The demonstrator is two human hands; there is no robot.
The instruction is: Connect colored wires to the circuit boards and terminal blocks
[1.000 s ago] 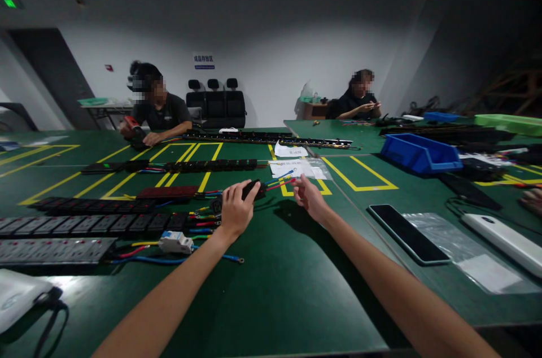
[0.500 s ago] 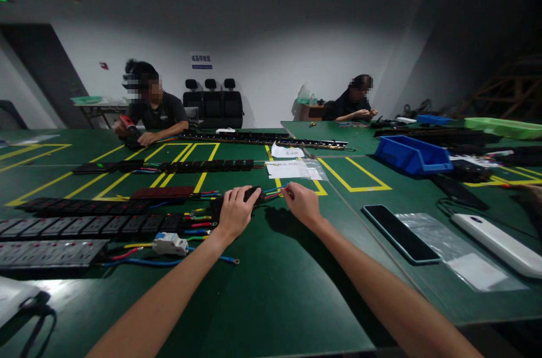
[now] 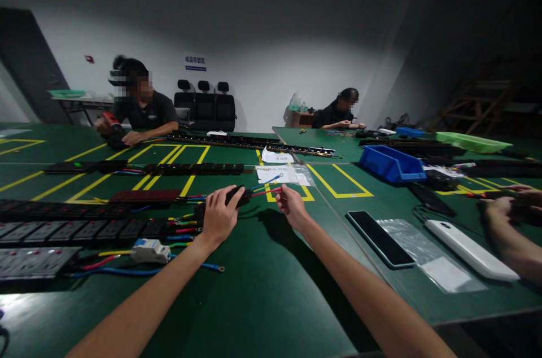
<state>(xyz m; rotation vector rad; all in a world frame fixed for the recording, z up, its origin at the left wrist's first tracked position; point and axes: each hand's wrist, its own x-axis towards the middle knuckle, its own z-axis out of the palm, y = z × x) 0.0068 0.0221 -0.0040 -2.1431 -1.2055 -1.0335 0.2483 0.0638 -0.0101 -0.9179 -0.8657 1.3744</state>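
Observation:
My left hand (image 3: 218, 215) is closed round a small black socket module (image 3: 237, 196), held a little above the green table (image 3: 262, 290). Coloured wires (image 3: 265, 188), red, blue and green, stick out of the module's right end. My right hand (image 3: 290, 205) pinches the tip of the red wire just right of the module. Both forearms reach out over the table's middle.
Black power strips (image 3: 84, 228) with coloured leads lie at the left, with a white breaker (image 3: 149, 250) among them. A phone (image 3: 379, 238), a plastic bag (image 3: 423, 256) and a white power bank (image 3: 468, 249) lie at the right. Another person's hands (image 3: 508, 211) show at far right. A blue bin (image 3: 392, 164) stands behind.
The camera has swung right, so everything slid left in view. My right hand moved from beside the wires to pinching the red one. Another person's hands came into view at right.

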